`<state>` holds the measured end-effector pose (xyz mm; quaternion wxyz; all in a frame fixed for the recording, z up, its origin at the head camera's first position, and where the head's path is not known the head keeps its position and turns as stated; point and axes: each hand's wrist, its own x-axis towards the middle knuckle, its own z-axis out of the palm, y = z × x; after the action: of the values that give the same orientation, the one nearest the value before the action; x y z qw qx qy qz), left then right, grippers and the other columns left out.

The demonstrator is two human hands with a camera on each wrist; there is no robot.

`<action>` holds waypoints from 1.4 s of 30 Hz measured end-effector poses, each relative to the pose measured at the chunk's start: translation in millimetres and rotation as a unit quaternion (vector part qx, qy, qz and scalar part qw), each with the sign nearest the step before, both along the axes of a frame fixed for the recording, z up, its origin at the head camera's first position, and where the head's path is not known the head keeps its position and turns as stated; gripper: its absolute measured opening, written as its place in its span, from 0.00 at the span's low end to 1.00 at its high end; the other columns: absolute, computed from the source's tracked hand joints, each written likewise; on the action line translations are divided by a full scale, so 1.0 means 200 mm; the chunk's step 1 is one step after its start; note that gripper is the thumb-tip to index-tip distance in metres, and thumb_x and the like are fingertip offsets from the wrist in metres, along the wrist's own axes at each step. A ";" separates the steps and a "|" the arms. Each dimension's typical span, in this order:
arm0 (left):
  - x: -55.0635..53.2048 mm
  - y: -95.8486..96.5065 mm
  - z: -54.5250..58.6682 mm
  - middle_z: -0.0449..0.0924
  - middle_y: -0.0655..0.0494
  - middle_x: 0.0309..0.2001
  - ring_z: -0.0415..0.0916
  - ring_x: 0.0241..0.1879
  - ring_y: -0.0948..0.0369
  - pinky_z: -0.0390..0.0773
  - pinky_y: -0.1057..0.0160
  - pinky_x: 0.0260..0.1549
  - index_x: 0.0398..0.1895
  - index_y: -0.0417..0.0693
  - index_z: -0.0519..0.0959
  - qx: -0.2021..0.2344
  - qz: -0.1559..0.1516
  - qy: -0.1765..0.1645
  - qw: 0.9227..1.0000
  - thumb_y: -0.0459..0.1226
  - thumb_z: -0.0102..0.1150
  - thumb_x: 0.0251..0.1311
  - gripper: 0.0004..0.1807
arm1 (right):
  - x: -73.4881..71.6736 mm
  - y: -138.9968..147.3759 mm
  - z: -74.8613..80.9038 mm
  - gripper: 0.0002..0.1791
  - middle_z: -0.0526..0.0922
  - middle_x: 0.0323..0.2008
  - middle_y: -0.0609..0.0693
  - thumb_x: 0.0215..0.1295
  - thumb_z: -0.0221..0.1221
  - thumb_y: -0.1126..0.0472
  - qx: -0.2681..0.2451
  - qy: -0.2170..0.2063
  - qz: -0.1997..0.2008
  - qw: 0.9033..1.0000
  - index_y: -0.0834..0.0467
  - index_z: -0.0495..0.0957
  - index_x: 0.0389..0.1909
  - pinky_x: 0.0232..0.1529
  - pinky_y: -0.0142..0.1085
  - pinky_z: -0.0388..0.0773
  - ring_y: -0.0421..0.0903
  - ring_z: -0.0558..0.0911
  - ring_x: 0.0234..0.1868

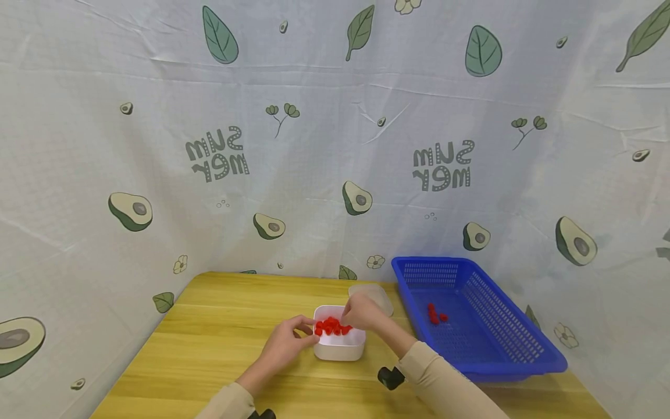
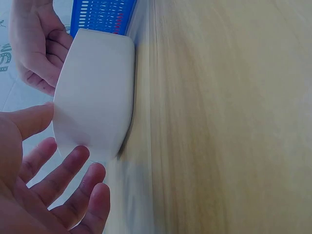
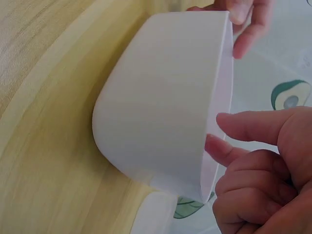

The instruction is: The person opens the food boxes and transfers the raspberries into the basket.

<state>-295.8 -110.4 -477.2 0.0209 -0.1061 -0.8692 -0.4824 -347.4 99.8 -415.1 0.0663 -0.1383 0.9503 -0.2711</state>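
Observation:
A small white box (image 1: 339,352) stands on the wooden table with several small red pieces (image 1: 331,326) inside. My left hand (image 1: 285,343) is at its left side; the thumb and fingertips (image 2: 78,152) touch the wall near the rim, the fingers loosely spread. From the right, my right hand (image 1: 361,312) reaches over the rim. Its thumb (image 3: 243,126) and index finger are extended and slightly apart at the box opening, the other fingers curled into the palm. Nothing shows between thumb and index finger.
A blue perforated basket (image 1: 510,308) stands to the right, with a few red pieces (image 1: 433,314) on its floor. Behind the box lies a translucent whitish lid (image 1: 384,299). A patterned cloth (image 1: 314,145) hangs at the back of the wooden table (image 1: 220,326).

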 end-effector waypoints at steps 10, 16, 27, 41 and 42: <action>0.00 0.00 0.01 0.83 0.57 0.42 0.74 0.38 0.57 0.74 0.59 0.34 0.54 0.48 0.82 0.003 -0.003 -0.004 1.000 0.43 0.70 0.61 0.19 | 0.04 -0.07 -0.05 0.10 0.75 0.21 0.50 0.56 0.67 0.70 0.167 0.066 -0.036 0.983 0.58 0.76 0.22 0.25 0.35 0.74 0.47 0.73 0.22; 0.00 0.00 0.00 0.83 0.57 0.42 0.74 0.38 0.57 0.75 0.59 0.34 0.53 0.48 0.82 0.006 -0.005 -0.007 1.000 0.43 0.70 0.61 0.19 | 0.06 -0.11 -0.09 0.09 0.74 0.22 0.47 0.56 0.70 0.65 0.223 0.105 -0.039 0.968 0.55 0.78 0.25 0.28 0.37 0.75 0.46 0.72 0.24; 0.01 0.00 0.01 0.83 0.57 0.42 0.74 0.37 0.57 0.75 0.59 0.34 0.53 0.48 0.82 0.004 -0.003 -0.005 1.000 0.43 0.69 0.61 0.18 | 0.09 -0.16 -0.12 0.05 0.77 0.22 0.47 0.56 0.70 0.60 0.301 0.172 -0.023 0.938 0.53 0.84 0.31 0.31 0.42 0.81 0.45 0.74 0.23; 0.00 0.00 0.01 0.84 0.57 0.42 0.75 0.37 0.58 0.75 0.60 0.34 0.52 0.49 0.82 -0.001 -0.003 -0.001 1.000 0.43 0.70 0.60 0.18 | 0.03 -0.18 -0.17 0.07 0.78 0.23 0.47 0.56 0.72 0.57 0.304 0.163 -0.025 0.938 0.52 0.85 0.34 0.31 0.39 0.79 0.45 0.73 0.24; 0.00 0.00 0.01 0.84 0.57 0.42 0.74 0.37 0.58 0.75 0.60 0.34 0.52 0.48 0.82 0.000 -0.002 -0.003 1.000 0.43 0.70 0.60 0.18 | 0.03 -0.18 -0.16 0.07 0.78 0.23 0.47 0.56 0.71 0.58 0.302 0.163 -0.021 0.939 0.52 0.85 0.34 0.30 0.39 0.79 0.45 0.73 0.24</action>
<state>-296.1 -110.4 -474.9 0.0173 -0.1067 -0.8689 -0.4830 -341.8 63.4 -447.6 -0.0567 -0.1345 0.9878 0.0536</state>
